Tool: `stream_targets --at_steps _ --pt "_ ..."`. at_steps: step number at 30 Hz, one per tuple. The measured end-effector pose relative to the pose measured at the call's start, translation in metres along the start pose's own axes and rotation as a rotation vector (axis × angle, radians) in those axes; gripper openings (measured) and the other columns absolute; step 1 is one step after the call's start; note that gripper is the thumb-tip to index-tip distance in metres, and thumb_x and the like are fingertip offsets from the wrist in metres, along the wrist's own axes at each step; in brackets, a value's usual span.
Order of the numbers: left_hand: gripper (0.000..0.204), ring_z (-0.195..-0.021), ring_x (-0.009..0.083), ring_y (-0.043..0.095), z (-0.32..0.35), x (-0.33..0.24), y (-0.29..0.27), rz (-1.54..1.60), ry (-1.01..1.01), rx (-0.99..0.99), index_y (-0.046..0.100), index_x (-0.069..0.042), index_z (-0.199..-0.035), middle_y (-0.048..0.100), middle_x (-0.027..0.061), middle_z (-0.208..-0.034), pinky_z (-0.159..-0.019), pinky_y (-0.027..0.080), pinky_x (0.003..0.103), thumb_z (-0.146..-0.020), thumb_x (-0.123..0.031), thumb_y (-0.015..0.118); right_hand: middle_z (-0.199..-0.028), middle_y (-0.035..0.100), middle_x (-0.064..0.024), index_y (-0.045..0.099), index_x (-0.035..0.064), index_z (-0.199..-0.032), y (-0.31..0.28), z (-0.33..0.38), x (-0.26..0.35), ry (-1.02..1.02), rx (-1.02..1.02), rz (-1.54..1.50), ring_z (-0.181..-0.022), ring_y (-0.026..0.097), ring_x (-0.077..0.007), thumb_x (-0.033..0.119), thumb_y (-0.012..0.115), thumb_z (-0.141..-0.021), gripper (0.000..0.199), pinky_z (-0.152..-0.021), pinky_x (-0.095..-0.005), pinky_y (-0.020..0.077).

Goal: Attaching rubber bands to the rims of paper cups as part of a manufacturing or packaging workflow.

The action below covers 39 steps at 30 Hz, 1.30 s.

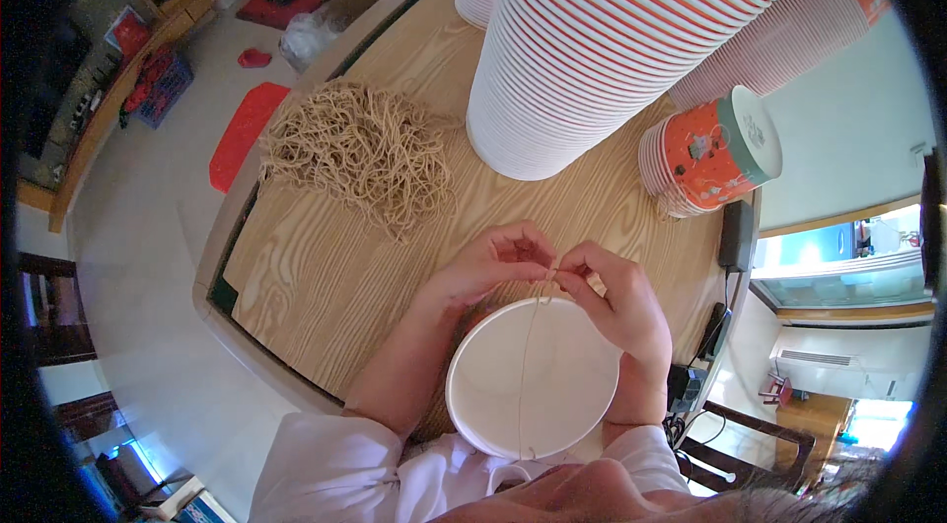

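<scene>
Your left hand and right hand meet just beyond the rim of a round white bucket, the fingers of each pinched closed on a thin tan string that crosses its open mouth. You have the bucket right before your chest. A tangled tan cord heap lies ahead-left on the wood-grain bench.

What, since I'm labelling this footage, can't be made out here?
Head view:
Whether the string is knotted: too fine where left hand and right hand meet.
White tub, underside: hidden by its own walls.
Tall cup stack, top: cut off by the upper edge.
</scene>
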<state>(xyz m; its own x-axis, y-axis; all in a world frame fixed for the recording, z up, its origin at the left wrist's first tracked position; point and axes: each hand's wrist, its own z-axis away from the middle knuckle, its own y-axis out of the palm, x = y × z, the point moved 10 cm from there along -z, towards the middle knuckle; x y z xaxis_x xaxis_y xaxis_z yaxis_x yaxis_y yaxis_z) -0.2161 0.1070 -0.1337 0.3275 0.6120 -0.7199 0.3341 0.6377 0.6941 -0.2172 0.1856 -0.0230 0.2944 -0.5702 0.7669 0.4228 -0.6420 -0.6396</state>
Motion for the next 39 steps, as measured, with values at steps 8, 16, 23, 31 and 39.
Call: stream_targets --at_steps 8,16,23,31,39 --pt "0.016 -0.087 0.0097 0.056 -0.001 0.001 0.006 -0.020 0.098 0.142 0.059 -0.003 -0.094 0.057 0.0018 -0.091 -0.078 0.045 0.024 -0.081 0.003 0.065 -0.076 0.063 -0.0107 0.060 -0.0015 -0.088 -0.003 0.000 0.004 -0.025 0.004 0.030 -0.070 0.062 -0.0191 0.002 0.063 -0.084 0.006 -0.063 -0.0290 0.0476" --pt "0.010 -0.083 0.0087 0.054 0.001 -0.006 0.004 -0.012 0.085 0.096 0.057 -0.005 -0.088 0.055 0.0012 -0.091 -0.074 0.044 0.023 -0.082 -0.001 0.064 -0.079 0.063 -0.0096 0.061 -0.0017 -0.087 -0.015 0.009 0.002 -0.045 0.034 -0.053 -0.073 0.061 -0.0163 0.000 0.064 -0.081 0.006 -0.066 -0.0278 0.0470" --pt "0.010 -0.083 0.0078 0.056 0.001 -0.001 0.003 -0.045 0.028 0.057 0.059 -0.005 -0.091 0.057 0.0012 -0.089 -0.073 0.044 0.023 -0.083 -0.003 0.065 -0.079 0.063 -0.0096 0.062 -0.0017 -0.087 -0.012 0.003 -0.004 -0.030 -0.026 0.016 -0.074 0.062 -0.0182 0.001 0.065 -0.081 0.007 -0.066 -0.0276 0.0471" --pt "0.014 -0.085 0.0078 0.055 -0.003 0.005 0.007 0.047 0.015 0.023 0.053 -0.007 -0.089 0.057 0.0006 -0.089 -0.073 0.045 0.022 -0.084 -0.003 0.065 -0.076 0.063 -0.0087 0.062 -0.0001 -0.087 -0.009 0.001 0.000 -0.034 -0.026 0.068 -0.068 0.061 -0.0177 0.004 0.066 -0.082 0.008 -0.059 -0.0286 0.0468" --pt "0.013 -0.085 0.0097 0.054 -0.003 -0.008 0.009 -0.090 0.160 0.063 0.056 -0.006 -0.088 0.055 0.0010 -0.090 -0.079 0.043 0.025 -0.081 -0.001 0.067 -0.075 0.063 -0.0080 0.062 0.0005 -0.086 -0.006 0.000 -0.001 -0.030 -0.010 0.062 -0.068 0.061 -0.0170 0.004 0.066 -0.082 0.007 -0.058 -0.0277 0.0466"
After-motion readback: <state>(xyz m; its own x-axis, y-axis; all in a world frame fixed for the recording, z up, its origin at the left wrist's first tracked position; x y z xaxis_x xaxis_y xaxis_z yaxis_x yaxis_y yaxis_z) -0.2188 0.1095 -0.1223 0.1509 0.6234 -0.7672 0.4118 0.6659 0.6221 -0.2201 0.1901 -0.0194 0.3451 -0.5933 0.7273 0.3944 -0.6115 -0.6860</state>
